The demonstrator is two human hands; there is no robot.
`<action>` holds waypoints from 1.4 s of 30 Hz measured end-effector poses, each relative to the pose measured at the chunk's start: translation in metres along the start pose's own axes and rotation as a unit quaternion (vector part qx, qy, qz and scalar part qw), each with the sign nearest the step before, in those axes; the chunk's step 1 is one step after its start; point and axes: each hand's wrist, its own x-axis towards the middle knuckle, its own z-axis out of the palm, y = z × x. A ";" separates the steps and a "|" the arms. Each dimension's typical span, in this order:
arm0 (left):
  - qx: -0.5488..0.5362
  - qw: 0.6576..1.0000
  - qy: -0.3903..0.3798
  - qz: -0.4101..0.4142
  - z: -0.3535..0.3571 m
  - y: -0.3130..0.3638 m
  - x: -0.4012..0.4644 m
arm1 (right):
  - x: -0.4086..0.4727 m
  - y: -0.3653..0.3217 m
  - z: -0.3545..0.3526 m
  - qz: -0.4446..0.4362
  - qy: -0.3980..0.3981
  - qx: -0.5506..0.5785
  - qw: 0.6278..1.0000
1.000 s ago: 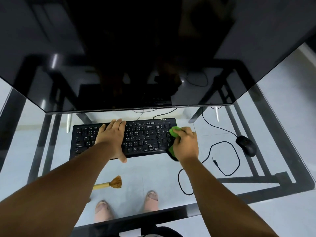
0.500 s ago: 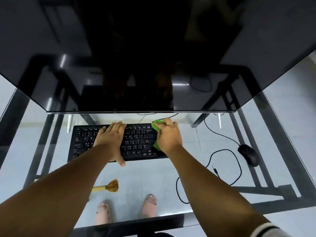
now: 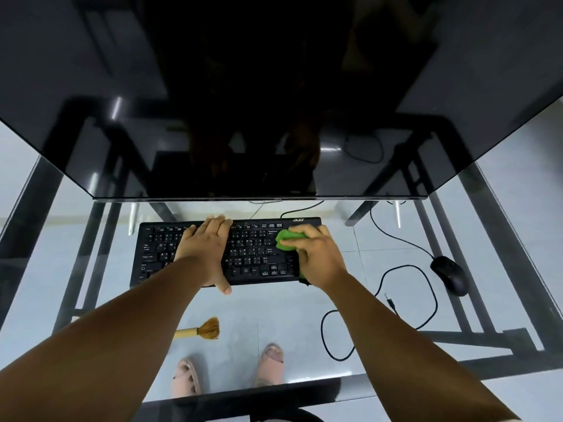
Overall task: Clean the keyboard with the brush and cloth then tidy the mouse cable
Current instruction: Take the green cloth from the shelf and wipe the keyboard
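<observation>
We press our left hand flat, fingers together, on the black "acer" keyboard; our right hand has its fingers clamped on the green cloth at the keyboard's right end. The brush lies nearer us on the glass tabletop; the mouse and looped mouse cable lie right, tiled floor showing below.

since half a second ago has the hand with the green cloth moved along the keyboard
Yes. The right hand with the green cloth has slid rightward along the keyboard, from near its middle back to its right end, below the acer logo.
</observation>
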 end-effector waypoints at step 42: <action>-0.002 1.000 0.003 -0.010 0.001 0.001 -0.003 | -0.050 0.005 0.006 -0.054 0.002 -0.002 0.999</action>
